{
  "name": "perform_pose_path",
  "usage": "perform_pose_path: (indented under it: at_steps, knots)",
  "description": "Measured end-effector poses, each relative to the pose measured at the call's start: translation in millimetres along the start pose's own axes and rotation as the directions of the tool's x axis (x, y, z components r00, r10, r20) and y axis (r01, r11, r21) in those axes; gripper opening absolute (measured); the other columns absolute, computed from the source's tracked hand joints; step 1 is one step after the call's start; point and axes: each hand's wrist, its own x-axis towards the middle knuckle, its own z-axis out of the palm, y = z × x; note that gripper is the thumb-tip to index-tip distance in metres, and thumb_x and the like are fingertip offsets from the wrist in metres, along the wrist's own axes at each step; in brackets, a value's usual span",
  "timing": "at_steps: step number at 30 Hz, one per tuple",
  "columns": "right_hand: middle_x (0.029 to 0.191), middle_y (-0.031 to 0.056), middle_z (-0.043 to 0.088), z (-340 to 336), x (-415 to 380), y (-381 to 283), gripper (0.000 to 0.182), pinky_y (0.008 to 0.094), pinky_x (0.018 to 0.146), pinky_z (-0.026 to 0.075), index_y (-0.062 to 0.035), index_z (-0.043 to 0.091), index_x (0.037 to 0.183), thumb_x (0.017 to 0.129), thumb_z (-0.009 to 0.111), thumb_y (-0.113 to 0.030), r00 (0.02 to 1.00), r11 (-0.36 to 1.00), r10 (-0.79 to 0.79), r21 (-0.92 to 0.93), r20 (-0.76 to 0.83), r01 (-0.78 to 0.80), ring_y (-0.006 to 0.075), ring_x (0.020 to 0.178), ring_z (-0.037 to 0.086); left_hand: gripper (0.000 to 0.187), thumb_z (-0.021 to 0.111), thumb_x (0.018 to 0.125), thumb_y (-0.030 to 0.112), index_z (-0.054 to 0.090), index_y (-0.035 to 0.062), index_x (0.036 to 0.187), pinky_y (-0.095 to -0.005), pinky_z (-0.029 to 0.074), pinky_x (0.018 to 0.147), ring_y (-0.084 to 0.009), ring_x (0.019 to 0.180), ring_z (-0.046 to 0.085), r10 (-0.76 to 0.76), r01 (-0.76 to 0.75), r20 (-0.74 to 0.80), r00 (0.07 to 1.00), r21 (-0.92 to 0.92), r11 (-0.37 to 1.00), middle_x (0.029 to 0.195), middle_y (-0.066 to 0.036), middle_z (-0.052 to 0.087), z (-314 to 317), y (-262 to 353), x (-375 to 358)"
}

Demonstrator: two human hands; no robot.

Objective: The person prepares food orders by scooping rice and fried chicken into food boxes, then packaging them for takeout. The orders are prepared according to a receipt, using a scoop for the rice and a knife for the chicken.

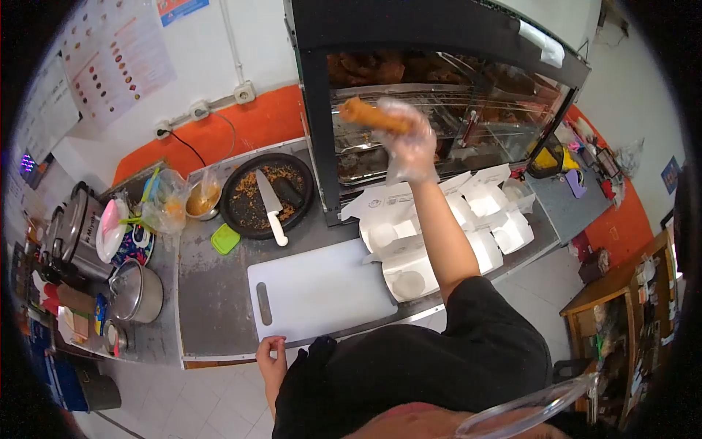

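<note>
My right hand [411,139], in a clear plastic glove, is closed around a long golden-brown piece of fried chicken [369,115]. I hold it up in front of the glass display case [313,110], which has more browned fried pieces on its shelves. Below my right arm stand several open white cardboard boxes [409,252], some with small round cups inside. Bare and low at the counter's front edge, my left hand [272,360] has its fingers loosely bent and apart, with nothing seen in them. It is close to the near left corner of the white cutting board [322,289].
A knife [269,201] lies across a black round mortar [234,219] with crumbs in it. Beside it are a green lid [225,238] and a metal bowl [203,201]. Pots [139,293] and a cooker [82,241] crowd the left counter. A wooden shelf [614,314] stands at right.
</note>
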Motion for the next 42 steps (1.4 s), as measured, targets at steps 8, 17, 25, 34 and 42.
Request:
perform_pose_path:
  at_steps: [8, 17, 25, 34, 42]
  knots:
    - [0.082, 0.0017, 0.053, 32, -51, -18, 0.040, 0.0316, 0.062, 0.049, -0.0182, 0.064, 0.096, 0.061, 0.073, 0.000, 0.629, 0.344, -0.557, -0.539, 0.542, 0.769, 0.0185, 0.075, 0.053, 0.007, 0.058, 0.081, 0.007, 0.060, -0.0001, 0.081, -0.0271, 0.045, 0.067, -0.0149, 0.069, 0.057, 0.044, -0.044, 0.048, 0.998, -0.017, 0.999, 0.075, -0.008, 0.061, 9, 6, 9]
    - [0.085, 0.0072, 0.058, 58, -212, 75, 0.029, 0.0338, 0.065, 0.049, -0.0136, 0.060, 0.098, 0.071, 0.061, -0.004, 0.702, 0.639, 0.282, -0.674, 0.654, 0.371, 0.0250, 0.077, 0.058, 0.008, 0.059, 0.081, 0.007, 0.060, -0.0006, 0.081, -0.0274, 0.045, 0.070, -0.0180, 0.073, 0.058, 0.014, -0.014, -0.019, 1.000, 0.020, 1.000, 0.077, -0.009, 0.061, 5, 8, 2]
    - [0.100, 0.0223, 0.054, 79, -203, 147, 0.033, 0.0414, 0.081, 0.044, -0.0017, 0.054, 0.101, 0.078, 0.057, -0.024, 0.091, 0.607, 0.780, -0.783, 0.620, 0.136, 0.0335, 0.098, 0.053, 0.006, 0.057, 0.081, 0.005, 0.060, -0.0006, 0.082, -0.0283, 0.045, 0.072, -0.0173, 0.074, 0.059, -0.163, 0.158, -0.107, 0.981, -0.054, 0.986, 0.078, -0.009, 0.062, -12, -20, -29]
    - [0.122, 0.0258, 0.045, 147, -125, 222, 0.075, 0.0393, 0.091, 0.041, -0.0050, 0.021, 0.136, 0.076, 0.059, -0.025, 0.373, 0.099, 0.923, -0.879, -0.094, -0.467, 0.0335, 0.113, 0.047, 0.005, 0.058, 0.080, 0.003, 0.059, -0.0007, 0.083, -0.0296, 0.045, 0.072, -0.0219, 0.075, 0.059, -0.116, 0.116, -0.006, 0.993, 0.021, 0.993, 0.078, -0.011, 0.061, 1, -17, -16]
    - [0.095, 0.0212, 0.059, 49, -223, 61, 0.063, 0.0386, 0.082, 0.044, -0.0096, 0.024, 0.135, 0.085, 0.052, -0.035, 0.318, 0.248, 0.943, -0.836, 0.094, -0.489, 0.0348, 0.088, 0.057, 0.011, 0.058, 0.077, 0.000, 0.056, 0.0024, 0.088, -0.0316, 0.041, 0.075, -0.0252, 0.085, 0.054, 0.356, -0.345, -0.055, 0.933, 0.154, 0.926, 0.090, -0.010, 0.058, 20, 0, 48]
